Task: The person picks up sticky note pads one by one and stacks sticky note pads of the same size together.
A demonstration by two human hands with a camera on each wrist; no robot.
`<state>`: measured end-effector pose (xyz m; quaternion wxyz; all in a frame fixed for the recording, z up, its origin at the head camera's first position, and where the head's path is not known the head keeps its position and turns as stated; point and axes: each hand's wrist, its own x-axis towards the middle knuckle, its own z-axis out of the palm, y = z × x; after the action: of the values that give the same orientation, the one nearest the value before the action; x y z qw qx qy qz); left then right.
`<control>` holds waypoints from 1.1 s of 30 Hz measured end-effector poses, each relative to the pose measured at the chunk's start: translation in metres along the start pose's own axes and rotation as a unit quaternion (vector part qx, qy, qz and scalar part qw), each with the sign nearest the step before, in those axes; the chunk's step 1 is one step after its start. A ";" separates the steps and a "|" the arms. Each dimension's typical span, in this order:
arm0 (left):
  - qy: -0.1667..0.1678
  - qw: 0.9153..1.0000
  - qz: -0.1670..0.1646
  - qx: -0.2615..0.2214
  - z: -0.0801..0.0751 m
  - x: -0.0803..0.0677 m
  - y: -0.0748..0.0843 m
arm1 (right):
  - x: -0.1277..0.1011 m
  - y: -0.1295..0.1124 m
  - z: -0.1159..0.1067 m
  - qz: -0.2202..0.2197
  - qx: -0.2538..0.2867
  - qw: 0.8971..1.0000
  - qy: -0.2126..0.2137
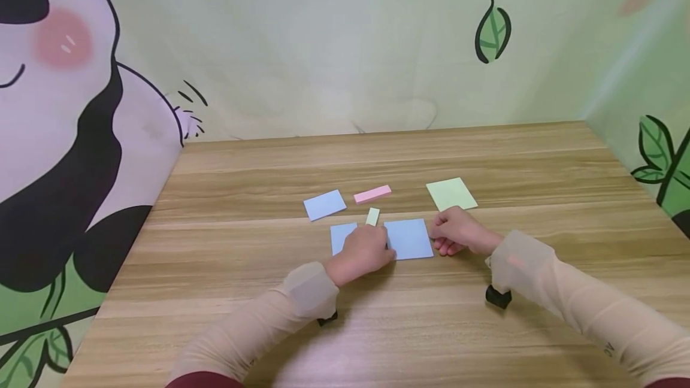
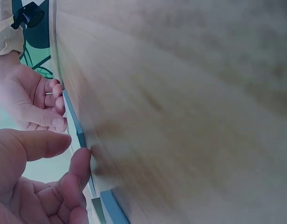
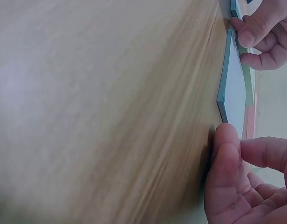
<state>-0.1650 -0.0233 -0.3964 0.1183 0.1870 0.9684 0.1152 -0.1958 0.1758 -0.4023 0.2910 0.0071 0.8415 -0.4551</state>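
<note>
A blue sticky-note pad (image 1: 408,239) lies flat on the table between both hands. My left hand (image 1: 366,249) touches its left edge; in the left wrist view a small gap shows between thumb (image 2: 57,143) and forefinger. My right hand (image 1: 462,232) is at the opposite edge, its forefinger (image 3: 226,133) against the near corner with the other fingers loosely bent. A second blue pad (image 1: 341,236) is partly hidden behind the left hand. Just beyond that hand lies a small pale green pad (image 1: 373,216).
Farther back on the wooden table (image 1: 269,328) are another blue pad (image 1: 324,205), a narrow pink pad (image 1: 372,194) and a square green pad (image 1: 451,194), the last just behind the right hand. A wall with a printed panda (image 1: 64,106) borders the table.
</note>
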 end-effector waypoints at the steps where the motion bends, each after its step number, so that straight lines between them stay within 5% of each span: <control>1: 0.001 1.000 0.000 0.000 -0.001 0.000 0.000 | 0.000 0.000 -0.001 0.000 -0.001 1.000 0.001; 33: 0.008 1.000 -0.002 -0.020 -0.006 0.004 -0.003 | -0.002 0.014 -0.025 0.012 -0.032 0.998 0.061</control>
<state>-0.1716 -0.0253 -0.3927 0.1141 0.1821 0.9671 0.1360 -0.2022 0.2037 -0.4014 0.2444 0.0352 0.8716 -0.4234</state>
